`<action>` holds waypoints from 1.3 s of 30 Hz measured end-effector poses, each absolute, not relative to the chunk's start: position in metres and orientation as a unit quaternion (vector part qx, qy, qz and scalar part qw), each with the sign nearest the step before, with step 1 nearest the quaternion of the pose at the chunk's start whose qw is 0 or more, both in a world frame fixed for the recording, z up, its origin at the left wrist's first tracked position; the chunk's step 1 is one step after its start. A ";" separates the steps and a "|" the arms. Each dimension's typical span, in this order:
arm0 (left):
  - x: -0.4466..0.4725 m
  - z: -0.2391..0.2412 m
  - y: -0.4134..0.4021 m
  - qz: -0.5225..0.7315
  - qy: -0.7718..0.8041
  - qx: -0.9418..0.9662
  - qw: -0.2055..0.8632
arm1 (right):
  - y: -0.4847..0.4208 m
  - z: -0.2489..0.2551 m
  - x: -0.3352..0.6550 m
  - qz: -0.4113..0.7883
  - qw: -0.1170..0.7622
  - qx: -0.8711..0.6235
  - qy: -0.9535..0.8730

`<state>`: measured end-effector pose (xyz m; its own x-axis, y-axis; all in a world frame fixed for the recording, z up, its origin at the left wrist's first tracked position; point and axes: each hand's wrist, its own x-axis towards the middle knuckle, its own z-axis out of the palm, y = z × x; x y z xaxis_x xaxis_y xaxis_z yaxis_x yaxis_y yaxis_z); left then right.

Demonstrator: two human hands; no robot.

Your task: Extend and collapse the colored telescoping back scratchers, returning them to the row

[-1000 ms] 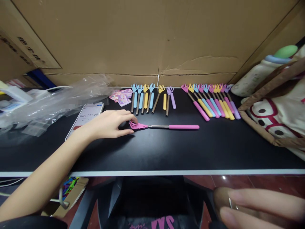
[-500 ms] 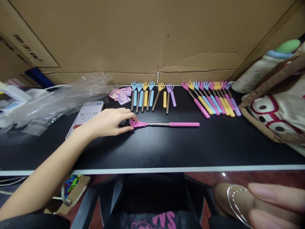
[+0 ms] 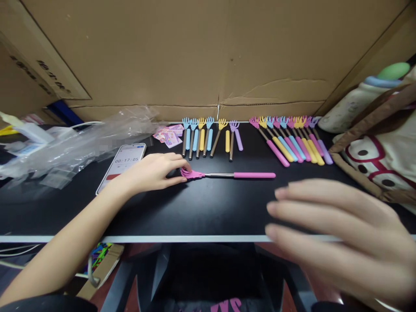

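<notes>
On the black desk lies a pink back scratcher (image 3: 254, 175), its metal rod level and its handle pointing right. My left hand (image 3: 159, 171) pinches its claw head between thumb and fingers. My right hand (image 3: 338, 229), blurred, hovers over the front right of the desk with fingers stretched out and nothing in it. Behind, blue, yellow and purple claw heads on rods stand in a row beside loose handle sleeves, such as a purple sleeve (image 3: 238, 140). Several complete back scratchers (image 3: 280, 151) lie side by side at the right, in mixed colours.
A phone (image 3: 112, 167) with a running timer lies partly under my left forearm. Left of it is a clear plastic bag (image 3: 71, 147), with small printed cards (image 3: 170, 136) behind. A cloth bag (image 3: 383, 147) and a bottle (image 3: 354, 99) stand right. Cardboard (image 3: 162, 52) walls the back.
My right hand has come up from the lower right corner to above the desk's front edge, fingers extended. My left hand keeps its hold on the claw head. The view has shifted slightly.
</notes>
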<state>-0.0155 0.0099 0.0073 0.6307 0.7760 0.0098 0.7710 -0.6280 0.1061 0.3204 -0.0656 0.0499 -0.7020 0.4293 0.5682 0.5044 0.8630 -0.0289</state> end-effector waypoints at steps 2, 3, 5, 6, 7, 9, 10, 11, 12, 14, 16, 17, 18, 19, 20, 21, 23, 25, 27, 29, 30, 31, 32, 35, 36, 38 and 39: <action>-0.014 0.009 0.009 0.028 0.432 0.900 0.054 | -0.034 0.060 0.320 -0.083 0.242 -0.204 -0.945; -0.014 0.009 0.009 0.028 0.432 0.899 0.058 | -0.017 0.062 0.320 -0.077 0.201 -0.218 -0.952; -0.013 0.009 0.009 0.030 0.433 0.899 0.062 | 0.015 0.058 0.323 -0.059 0.135 -0.262 -0.954; -0.013 0.009 0.010 0.030 0.434 0.899 0.061 | 0.029 0.053 0.326 -0.048 0.103 -0.285 -0.952; -0.014 0.008 0.010 0.030 0.433 0.899 0.060 | 0.040 0.047 0.329 -0.035 0.074 -0.301 -0.950; -0.014 0.007 0.011 0.032 0.431 0.900 0.055 | 0.057 0.033 0.336 -0.005 0.032 -0.325 -0.945; -0.015 0.006 0.011 0.033 0.429 0.901 0.053 | 0.062 0.027 0.339 0.010 0.021 -0.336 -0.942; -0.015 0.005 0.012 0.034 0.427 0.902 0.052 | 0.066 0.022 0.342 0.022 0.015 -0.348 -0.937; -0.015 0.005 0.012 0.035 0.426 0.903 0.051 | 0.067 0.018 0.345 0.032 0.011 -0.360 -0.932; -0.015 0.005 0.011 0.036 0.426 0.903 0.051 | 0.068 0.014 0.350 0.047 0.008 -0.380 -0.924; -0.015 0.005 0.011 0.037 0.428 0.902 0.050 | 0.066 0.014 0.352 0.058 0.004 -0.391 -0.918; -0.015 0.005 0.010 0.038 0.428 0.901 0.050 | 0.065 0.014 0.353 0.061 0.001 -0.397 -0.916; -0.015 0.005 0.010 0.040 0.428 0.901 0.051 | 0.063 0.015 0.353 0.063 -0.002 -0.401 -0.914; -0.015 0.006 0.010 0.041 0.428 0.902 0.052 | 0.062 0.016 0.353 0.063 -0.005 -0.404 -0.912; -0.015 0.006 0.009 0.043 0.427 0.902 0.053 | 0.060 0.016 0.353 0.064 -0.007 -0.407 -0.911; -0.015 0.006 0.009 0.044 0.426 0.902 0.054 | 0.059 0.017 0.352 0.065 -0.009 -0.407 -0.911; -0.015 0.006 0.009 0.046 0.425 0.902 0.054 | 0.055 0.018 0.350 0.072 -0.011 -0.405 -0.911; -0.016 0.006 0.009 0.045 0.428 0.901 0.052 | 0.051 0.018 0.347 0.078 -0.009 -0.399 -0.914; -0.017 0.004 0.010 0.042 0.433 0.899 0.051 | 0.048 0.016 0.344 0.082 -0.003 -0.388 -0.918; -0.018 0.003 0.011 0.038 0.438 0.897 0.051 | 0.048 0.012 0.341 0.087 0.004 -0.376 -0.922; -0.018 0.002 0.012 0.035 0.439 0.896 0.050 | 0.048 0.010 0.340 0.091 0.007 -0.372 -0.924; -0.019 0.002 0.012 0.033 0.440 0.896 0.049 | 0.049 0.008 0.340 0.096 0.010 -0.369 -0.924; -0.019 0.001 0.013 0.030 0.440 0.896 0.047 | 0.050 0.007 0.340 0.100 0.013 -0.369 -0.924; -0.019 0.001 0.013 0.027 0.444 0.895 0.044 | 0.052 0.005 0.342 0.109 0.013 -0.375 -0.921; -0.018 0.001 0.013 0.027 0.445 0.894 0.045 | 0.052 0.006 0.343 0.111 0.008 -0.379 -0.919; -0.017 0.001 0.013 0.028 0.445 0.894 0.048 | 0.052 0.007 0.346 0.114 -0.002 -0.388 -0.915; -0.017 0.002 0.013 0.030 0.444 0.894 0.050 | 0.052 0.008 0.347 0.115 -0.006 -0.393 -0.912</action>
